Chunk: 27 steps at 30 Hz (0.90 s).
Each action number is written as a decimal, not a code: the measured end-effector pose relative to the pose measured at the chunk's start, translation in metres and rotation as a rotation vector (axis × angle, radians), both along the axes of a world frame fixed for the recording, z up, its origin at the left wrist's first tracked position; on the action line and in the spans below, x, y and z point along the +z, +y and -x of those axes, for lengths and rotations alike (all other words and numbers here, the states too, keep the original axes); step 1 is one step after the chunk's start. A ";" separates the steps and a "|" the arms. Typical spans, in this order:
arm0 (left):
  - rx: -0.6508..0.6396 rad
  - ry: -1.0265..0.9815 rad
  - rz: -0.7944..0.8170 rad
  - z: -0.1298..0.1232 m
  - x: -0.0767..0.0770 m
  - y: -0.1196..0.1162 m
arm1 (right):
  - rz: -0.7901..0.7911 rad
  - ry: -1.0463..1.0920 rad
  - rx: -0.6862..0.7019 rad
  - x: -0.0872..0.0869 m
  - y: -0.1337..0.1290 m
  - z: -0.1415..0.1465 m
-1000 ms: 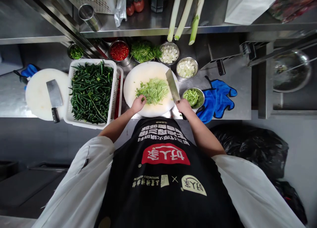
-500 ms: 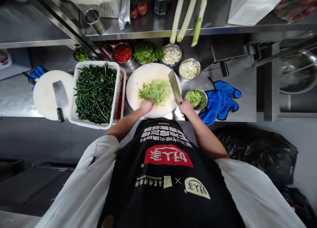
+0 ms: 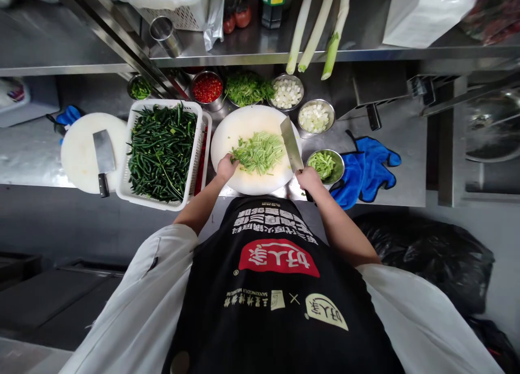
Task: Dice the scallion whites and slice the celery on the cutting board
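Observation:
A round white cutting board (image 3: 222, 126) lies in front of me with a loose heap of cut pale-green stalks (image 3: 262, 153) in its middle. At the heap's left edge is my left hand (image 3: 227, 168), thumb and fingers pinched on a small dark-green bit. My right hand (image 3: 309, 178) is closed round the handle of a cleaver (image 3: 291, 142), whose blade rests over the board's right side, apart from the heap. Just right of that hand stands a steel bowl of green pieces (image 3: 323, 164).
Left of the board stands a white basket of green chillies (image 3: 162, 152); beyond it, another cleaver (image 3: 104, 151) lies on a second board (image 3: 75, 152). Behind are bowls of red chillies (image 3: 207, 87) and white cubes (image 3: 314, 118). Blue gloves (image 3: 371, 165) lie right. Leeks (image 3: 319, 25) overhang the shelf.
My left hand has moved left from the heap's front edge to its left edge and now pinches a green bit. The cleaver stays in my right hand. The whole view has shifted slightly.

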<state>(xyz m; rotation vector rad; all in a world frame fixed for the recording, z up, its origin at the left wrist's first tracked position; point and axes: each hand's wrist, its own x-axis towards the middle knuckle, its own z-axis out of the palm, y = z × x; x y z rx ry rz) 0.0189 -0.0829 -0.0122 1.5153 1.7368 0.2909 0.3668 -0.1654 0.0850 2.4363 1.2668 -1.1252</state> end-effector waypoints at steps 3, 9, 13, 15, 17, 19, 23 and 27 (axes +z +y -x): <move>-0.008 -0.017 -0.008 0.003 0.000 -0.001 | -0.001 -0.002 0.013 0.000 0.000 0.000; 0.052 -0.042 -0.065 0.012 0.009 -0.005 | 0.003 -0.002 0.002 0.001 0.000 0.000; -0.143 -0.036 -0.071 -0.005 0.008 -0.006 | 0.007 -0.007 -0.003 0.002 0.000 0.001; -0.183 0.003 -0.076 -0.013 0.006 -0.006 | 0.005 -0.005 0.002 0.004 0.001 0.002; -0.187 0.012 -0.086 -0.016 0.006 -0.005 | 0.001 0.000 0.007 0.005 0.001 0.003; -0.193 -0.024 -0.096 -0.015 0.008 -0.004 | 0.001 0.006 0.006 0.007 0.001 0.003; -0.150 -0.117 -0.039 -0.003 0.020 0.001 | 0.011 0.018 -0.016 0.009 0.001 0.003; -0.107 -0.223 0.018 0.001 0.028 0.017 | 0.009 0.023 -0.007 0.008 0.001 0.002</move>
